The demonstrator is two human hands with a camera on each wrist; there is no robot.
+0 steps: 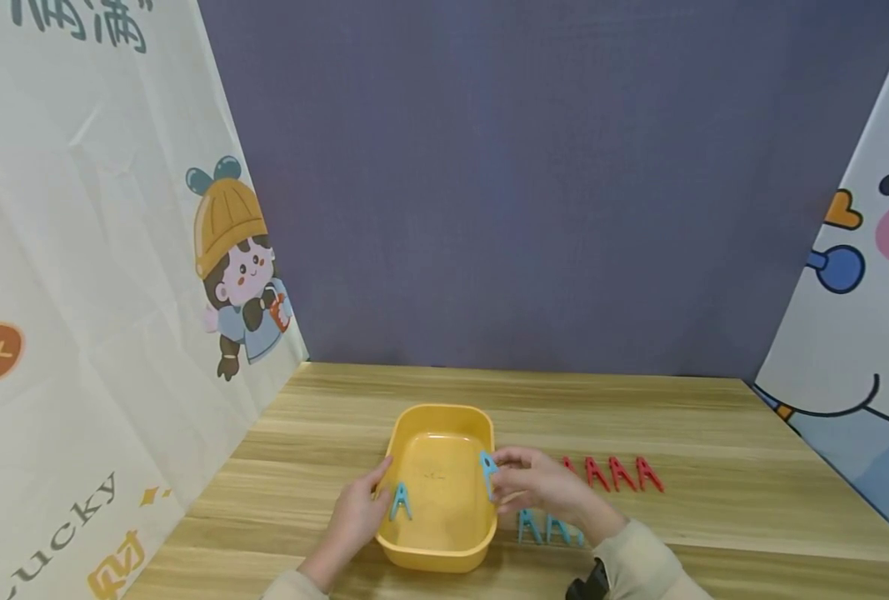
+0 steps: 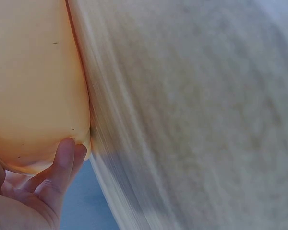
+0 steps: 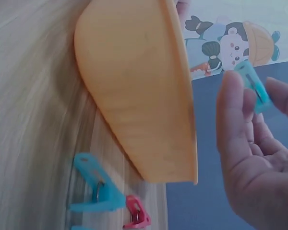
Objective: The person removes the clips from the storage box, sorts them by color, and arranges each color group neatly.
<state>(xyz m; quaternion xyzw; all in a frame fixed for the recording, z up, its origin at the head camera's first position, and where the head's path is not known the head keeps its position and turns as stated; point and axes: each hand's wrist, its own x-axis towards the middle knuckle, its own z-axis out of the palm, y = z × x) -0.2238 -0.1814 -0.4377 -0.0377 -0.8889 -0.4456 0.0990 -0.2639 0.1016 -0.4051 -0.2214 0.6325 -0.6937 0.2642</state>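
Observation:
A yellow plastic basin (image 1: 434, 560) stands on the wooden table. My left hand (image 1: 359, 510) grips its left side, thumb at the rim; in the left wrist view the fingers (image 2: 62, 160) press against the outer wall. One blue clothespin (image 1: 401, 502) is inside the basin near that side. Between thumb and fingers my right hand (image 1: 537, 483) pinches another blue clothespin (image 3: 253, 86), held at the basin's right rim. More blue clothespins (image 1: 530, 527) lie on the table just below the right hand, partly covered by the wrist.
A row of several red clothespins (image 1: 620, 473) lies right of the basin, its left end partly hidden by the right hand. A dark purple-grey panel (image 1: 489, 208) rises behind the table (image 1: 714, 467). Printed cartoon sheets (image 1: 114, 250) hang at both sides.

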